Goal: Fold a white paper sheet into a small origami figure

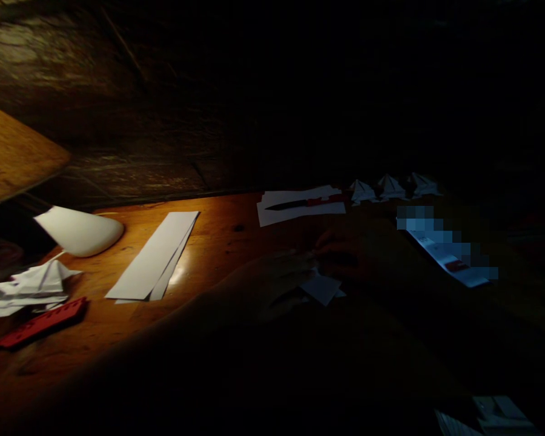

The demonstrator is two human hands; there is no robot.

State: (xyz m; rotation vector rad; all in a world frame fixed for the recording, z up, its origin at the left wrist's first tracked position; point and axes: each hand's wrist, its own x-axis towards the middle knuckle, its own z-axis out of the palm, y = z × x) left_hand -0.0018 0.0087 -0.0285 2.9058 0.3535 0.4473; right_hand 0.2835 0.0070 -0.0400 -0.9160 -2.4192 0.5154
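In deep shadow near the middle of the table, a small piece of folded white paper (321,287) lies between my hands. My left hand (270,281) reaches in from the left, its fingers closed on the paper's left and far edges. At the paper's far side is my right hand (347,251), fingers bent and pinching that edge; the darkness hides most of their detail. Beyond the hands, a knife (295,204) with a dark blade and red handle rests on a stack of white paper (272,216).
Folded paper shapes (393,188) stand at the back right, near a lit, partly blurred screen (454,257). Leftward are paper strips (157,257), a white lamp base (82,230), crumpled paper (31,287) and a red slotted object (43,324). More folded papers (504,415) lie at lower right.
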